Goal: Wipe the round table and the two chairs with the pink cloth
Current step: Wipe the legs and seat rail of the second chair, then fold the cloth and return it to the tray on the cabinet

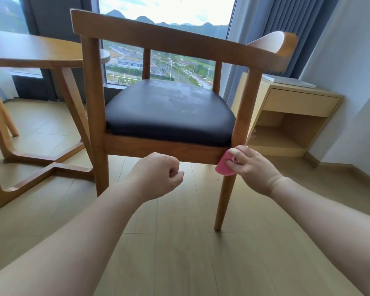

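Hotel-type room: wooden chair & table by big window, nightstand, curtains.

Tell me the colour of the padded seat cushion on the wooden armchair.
Black, with a slight sheen; the padded seat cushion of the wooden armchair shows best in the head view.

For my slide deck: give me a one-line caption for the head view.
Right hand presses the pink cloth against the chair leg; left hand is a loose fist.
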Available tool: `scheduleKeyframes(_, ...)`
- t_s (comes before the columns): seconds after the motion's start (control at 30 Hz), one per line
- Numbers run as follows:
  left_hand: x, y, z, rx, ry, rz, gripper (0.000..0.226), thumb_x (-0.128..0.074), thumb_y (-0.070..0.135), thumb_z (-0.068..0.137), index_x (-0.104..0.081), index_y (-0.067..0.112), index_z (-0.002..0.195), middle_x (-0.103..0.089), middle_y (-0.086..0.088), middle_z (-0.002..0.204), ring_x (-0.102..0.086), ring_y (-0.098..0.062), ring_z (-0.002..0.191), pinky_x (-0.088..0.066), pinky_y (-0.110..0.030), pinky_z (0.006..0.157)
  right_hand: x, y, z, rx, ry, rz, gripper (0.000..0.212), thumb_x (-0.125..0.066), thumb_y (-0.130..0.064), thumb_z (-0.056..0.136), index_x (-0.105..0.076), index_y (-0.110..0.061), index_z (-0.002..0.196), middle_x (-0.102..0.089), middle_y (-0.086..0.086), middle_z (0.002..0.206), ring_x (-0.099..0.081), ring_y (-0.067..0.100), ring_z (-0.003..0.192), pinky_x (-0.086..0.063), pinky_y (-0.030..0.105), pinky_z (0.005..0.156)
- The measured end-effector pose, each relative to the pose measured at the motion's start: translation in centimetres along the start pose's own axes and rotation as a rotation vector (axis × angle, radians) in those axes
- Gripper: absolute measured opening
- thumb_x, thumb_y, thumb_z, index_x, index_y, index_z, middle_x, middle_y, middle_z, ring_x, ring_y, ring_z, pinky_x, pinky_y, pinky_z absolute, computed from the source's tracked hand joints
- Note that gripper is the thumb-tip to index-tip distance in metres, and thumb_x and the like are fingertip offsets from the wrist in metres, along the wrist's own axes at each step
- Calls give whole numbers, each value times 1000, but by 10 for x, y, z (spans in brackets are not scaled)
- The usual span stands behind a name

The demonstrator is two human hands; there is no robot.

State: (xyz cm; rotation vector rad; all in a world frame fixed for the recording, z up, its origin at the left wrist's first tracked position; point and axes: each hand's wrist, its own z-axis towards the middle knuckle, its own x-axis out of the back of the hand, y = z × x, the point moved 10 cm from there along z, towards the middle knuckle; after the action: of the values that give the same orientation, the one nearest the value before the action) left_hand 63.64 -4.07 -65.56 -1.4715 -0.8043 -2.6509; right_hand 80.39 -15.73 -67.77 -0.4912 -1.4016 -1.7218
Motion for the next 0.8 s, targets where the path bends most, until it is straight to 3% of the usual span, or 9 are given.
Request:
scheduleKeyframes(0.1, -6, 5, 3, 8, -23, -66, 29, -61, 35, 86, -51, 24, 61, -53, 8, 59, -49, -11, 54, -42, -25, 49, 16, -5, 7, 0, 49, 67, 53, -79, -4, 71, -63, -5, 121, -53, 20, 123, -51, 37, 111, -50, 49, 94)
scheduleKeyframes(0.2, -13, 6, 8, 65, -52, -146, 11, -63, 35, 88, -61, 27, 94, -59, 15, 87, -55, -7, 71, -51, -24, 65, 37, -11, 17, -32, 102, 221, 53, -80, -4, 73, -62, -6, 122, -51, 20, 124, -51, 36, 113, -55, 48, 87)
scheduleKeyframes(0.27, -16, 5, 11, 85, -67, -186, 41, -67, 31, 86, -53, 28, 124, -54, 15, 110, -56, -5, 80, -51, -23, 74, 52, -17, 26, -47, 141, 341, 50, -78, -4, 74, -62, -7, 121, -49, 19, 125, -51, 36, 114, -56, 46, 85)
scheduleKeyframes(0.33, -13, 13, 14, 56, -56, -252, 59, -71, 25, 83, -44, 31, 135, -50, 13, 122, -58, -5, 86, -50, -21, 75, 67, -25, 36, -31, 155, 463, 44, -73, -5, 79, -62, -7, 122, -50, 19, 126, -50, 36, 116, -55, 44, 88)
scheduleKeyframes(0.47, 9, 39, 23, -64, -9, -452, 53, -69, 13, 78, -56, 33, 125, -56, 11, 116, -60, -6, 92, -53, -25, 83, 101, -18, 51, -43, 169, 664, 37, -56, -15, 89, -63, -7, 124, -51, 18, 129, -50, 33, 119, -52, 42, 92)
scheduleKeyframes(0.57, 37, 61, 35, -113, -37, -559, 48, -74, 20, 77, -59, 30, 122, -53, 14, 117, -62, -5, 97, -54, -22, 84, 126, 12, 56, -129, 143, 750, 40, -50, -18, 91, -59, -7, 129, -50, 17, 132, -54, 31, 116, -55, 41, 88)
scheduleKeyframes(0.67, 91, 107, 64, -234, -62, -486, 37, -74, 32, 78, -64, 30, 113, -55, 17, 115, -56, -2, 104, -48, -13, 86, 154, 58, 62, -255, 87, 896, 39, -51, -15, 93, -57, -8, 131, -50, 12, 133, -54, 25, 118, -52, 41, 91)
scheduleKeyframes(0.8, 191, 166, 141, -270, -55, -442, 22, -68, 24, 86, -68, 21, 108, -65, 9, 102, -60, -2, 94, -50, -15, 81, 222, 135, 96, -326, 6, 1155, 33, -46, -18, 97, -56, -19, 128, -57, -5, 123, -56, 20, 113, -50, 38, 93)
